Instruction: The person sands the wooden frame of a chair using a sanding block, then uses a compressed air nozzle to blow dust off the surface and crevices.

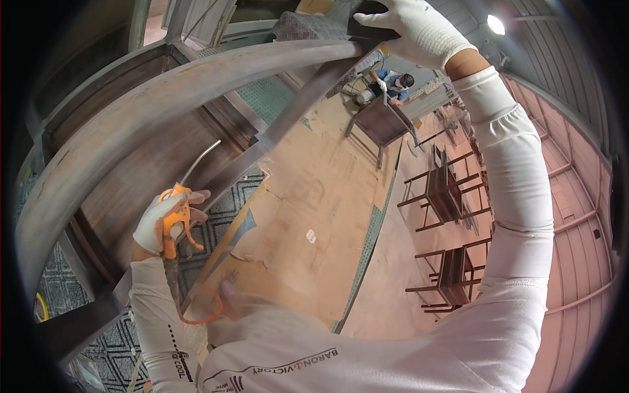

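Note:
My left hand (156, 226), in a white glove, is closed round an orange air blow gun (175, 216). Its bent metal nozzle (202, 160) points up toward a brown wooden piece of furniture with a curved pale-grey rail (124, 118), a flat panel (157, 177) and dark straight bars (314, 92). An orange-red hose (215, 302) loops below the gun. High up, my gloved right hand (419, 29) grips the dark wooden frame (370, 29) near the rail's far end; part of its grasp is hidden.
Patterned grey carpet (209, 226) lies beneath the furniture, beside brown cardboard sheeting (314, 196). Farther off, a person (391, 84) works at a dark wooden chair (380, 124). Several upturned dark wooden pieces (445, 193) stand to the right, near a metal-ribbed wall (576, 255).

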A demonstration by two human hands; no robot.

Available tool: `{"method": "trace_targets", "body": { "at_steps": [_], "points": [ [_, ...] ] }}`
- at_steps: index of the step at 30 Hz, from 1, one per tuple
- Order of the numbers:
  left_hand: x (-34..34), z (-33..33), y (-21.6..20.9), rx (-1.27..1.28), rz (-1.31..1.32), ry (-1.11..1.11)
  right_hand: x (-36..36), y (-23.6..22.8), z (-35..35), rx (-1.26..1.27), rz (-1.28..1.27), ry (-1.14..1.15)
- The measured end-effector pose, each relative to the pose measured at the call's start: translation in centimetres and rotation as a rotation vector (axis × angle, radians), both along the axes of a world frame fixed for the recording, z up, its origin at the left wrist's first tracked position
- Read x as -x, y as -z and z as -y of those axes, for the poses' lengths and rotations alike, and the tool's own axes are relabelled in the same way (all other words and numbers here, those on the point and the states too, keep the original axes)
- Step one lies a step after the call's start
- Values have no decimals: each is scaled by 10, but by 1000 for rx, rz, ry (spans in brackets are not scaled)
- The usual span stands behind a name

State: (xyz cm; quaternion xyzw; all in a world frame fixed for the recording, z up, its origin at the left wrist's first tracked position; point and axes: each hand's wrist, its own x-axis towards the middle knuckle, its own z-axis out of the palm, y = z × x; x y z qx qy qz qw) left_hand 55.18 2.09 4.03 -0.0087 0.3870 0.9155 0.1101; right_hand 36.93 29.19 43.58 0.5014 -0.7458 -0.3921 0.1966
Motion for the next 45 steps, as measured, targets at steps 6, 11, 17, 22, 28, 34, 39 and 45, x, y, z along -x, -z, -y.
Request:
{"method": "trace_targets", "body": {
  "at_steps": [6,11,17,22,28,34,39,45],
  "points": [
    [-1,4,-5,34,11,73,-2,28,5,61,-32,-9],
    [-1,4,-10,-4,60,44,-5,37,3,113,-81,-146],
    [-4,1,-12,-18,2,38,-9,27,1,86,-48,-170],
    [-2,2,-3,-25,49,8,6,50,5,37,-254,-91],
    [-5,2,5,-30,-181,25,-47,26,-15,78,-101,89],
    [-3,7,8,14,-160,38,-40,27,-12,198,-251,-129],
    [1,-1,-8,84,-9,80,-12,62,-4,214,-253,1],
    [0,8,2,11,-10,80,-38,84,-30,270,-410,121]
  ]
}}
